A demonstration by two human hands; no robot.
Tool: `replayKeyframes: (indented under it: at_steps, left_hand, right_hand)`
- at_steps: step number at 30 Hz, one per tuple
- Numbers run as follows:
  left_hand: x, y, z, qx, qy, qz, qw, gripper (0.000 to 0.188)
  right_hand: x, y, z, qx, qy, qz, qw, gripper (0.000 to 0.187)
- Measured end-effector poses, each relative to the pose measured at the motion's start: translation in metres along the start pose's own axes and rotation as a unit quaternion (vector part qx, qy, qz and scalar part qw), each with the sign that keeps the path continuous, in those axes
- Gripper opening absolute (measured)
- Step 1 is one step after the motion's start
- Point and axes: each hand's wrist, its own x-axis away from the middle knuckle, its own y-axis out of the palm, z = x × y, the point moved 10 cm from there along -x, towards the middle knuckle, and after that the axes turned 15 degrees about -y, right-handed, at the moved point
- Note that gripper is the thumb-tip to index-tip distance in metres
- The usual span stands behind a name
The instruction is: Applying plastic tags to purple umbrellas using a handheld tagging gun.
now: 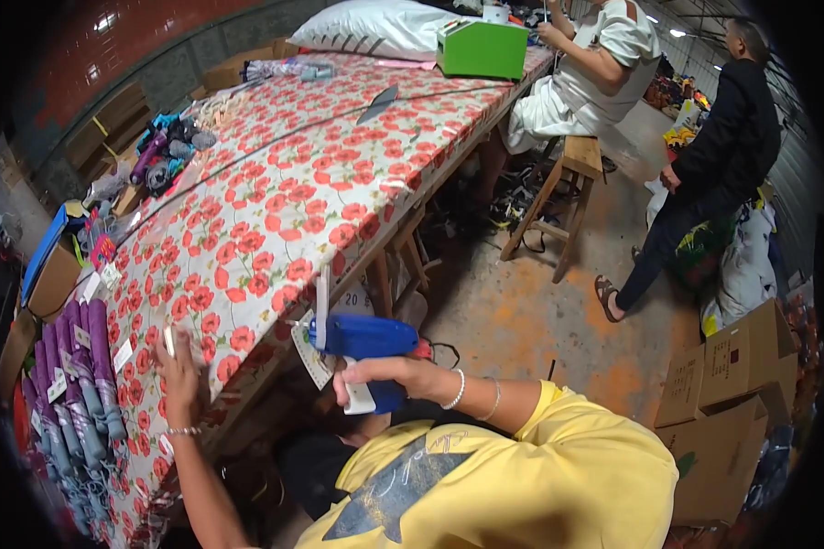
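Observation:
My right hand (384, 373) is wrapped round a blue tagging gun (366, 337) with a white trigger, held just off the table's near edge. A strip of white plastic fasteners stands up from the gun, and printed paper tags (311, 352) hang at its front end. My left hand (181, 371) is over the flowered tablecloth (275, 210), fingers apart and pointing away from me. A small pale thing shows at its fingers; I cannot tell what it is. Left of that hand lies a row of purple folding umbrellas (78, 366) with grey handles, several bearing white tags.
A green box-shaped machine (481, 50) and a white sack (371, 27) are at the table's far end. A person in white (604, 64) sits there by a wooden stool (568, 174). Another person in dark clothes (723, 137) stands at right. Cardboard boxes (723, 375) stand at lower right.

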Motion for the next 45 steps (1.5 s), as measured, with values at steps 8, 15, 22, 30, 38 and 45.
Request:
replayKeyframes:
  at_steps: [8,15,22,30,38,45]
  left_hand:
    - [-0.012,-0.056,-0.005,0.457,-0.027,-0.096,0.884,0.051]
    - [0.014,-0.026,0.024,0.109,0.034,-0.028,0.993,0.046]
    - [0.044,-0.046,0.061,0.075,0.047,0.014,0.996,0.040]
    - [0.021,-0.044,0.015,0.461,0.003,-0.079,0.884,0.032]
    - [0.011,-0.017,-0.004,0.426,-0.062,0.031,0.902,0.022]
    - [0.019,-0.018,0.012,0.328,-0.017,0.024,0.944,0.025]
  right_hand:
    - [-0.003,-0.004,-0.001,0.005,-0.006,0.010,1.000,0.024]
    - [-0.010,-0.004,-0.002,0.014,0.001,0.020,1.000,0.023]
    - [-0.002,0.000,0.002,0.020,0.009,0.028,0.999,0.024]
    - [-0.009,-0.002,0.002,0.017,-0.004,0.025,1.000,0.019]
    - [-0.004,-0.006,0.000,0.022,0.013,0.050,0.998,0.022]
    - [-0.006,-0.019,0.025,-0.012,0.010,0.039,0.999,0.024]
